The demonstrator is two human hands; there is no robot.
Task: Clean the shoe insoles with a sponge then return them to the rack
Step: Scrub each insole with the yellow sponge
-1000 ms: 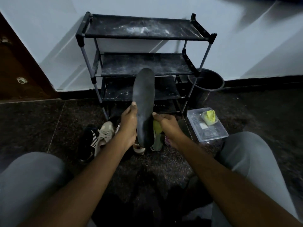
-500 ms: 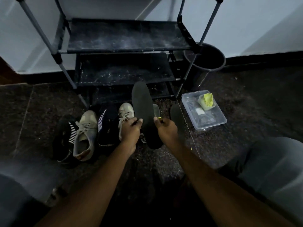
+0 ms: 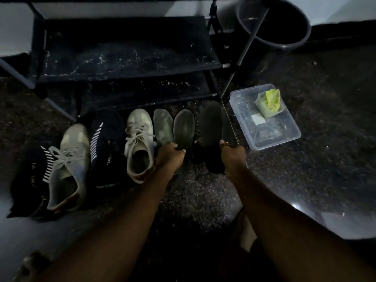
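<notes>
Gripping grey insole [image 3: 184, 129], dark insole [image 3: 210, 125].

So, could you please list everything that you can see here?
rack: one, black, against the wall at the top
bucket: one, dark, right of the rack
tub: one, clear, on the floor at right
sponge: one, yellow-green, in the tub
striped shoes: two, black with white stripes, on the floor at left
laced shoes: two, beige, alternating with the striped ones
grey insoles: two, side by side, right of the shoes
dark insole: one plainly, black, right of the grey ones
left hand: one, fingers curled round the right-hand grey insole
right hand: one, grips the dark insole
</notes>
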